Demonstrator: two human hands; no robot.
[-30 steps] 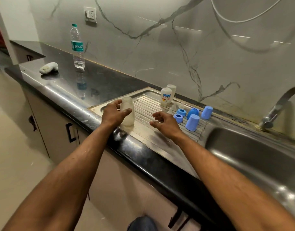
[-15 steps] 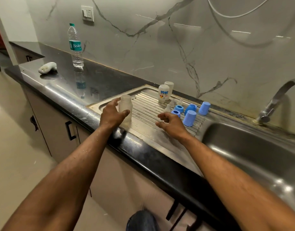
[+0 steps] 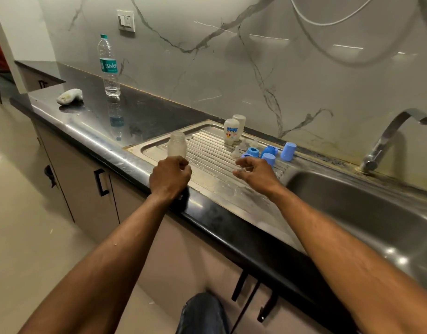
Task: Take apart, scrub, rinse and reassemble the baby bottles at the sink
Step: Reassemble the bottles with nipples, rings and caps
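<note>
A frosted baby bottle [image 3: 177, 146] without its top stands on the steel drainboard [image 3: 207, 174] near the left end. My left hand [image 3: 170, 175] covers its lower part, fingers curled round the base. My right hand [image 3: 254, 173] hovers over the drainboard with loosely curled fingers, holding nothing, just in front of the blue parts. Two more bottles [image 3: 231, 135] stand at the back. Clear nipples [image 3: 236, 151], a blue ring [image 3: 252, 151] and blue caps [image 3: 288, 151] lie beside them.
The sink basin [image 3: 352, 213] lies to the right, with the faucet [image 3: 388, 136] behind it. A plastic water bottle [image 3: 108, 66] and a pale lump [image 3: 70, 96] sit on the black counter at the left. Cabinet handles hang below the counter edge.
My left hand has slid down the frosted bottle towards its base. My right hand has drifted slightly closer to the blue parts. The view has shifted a little.
</note>
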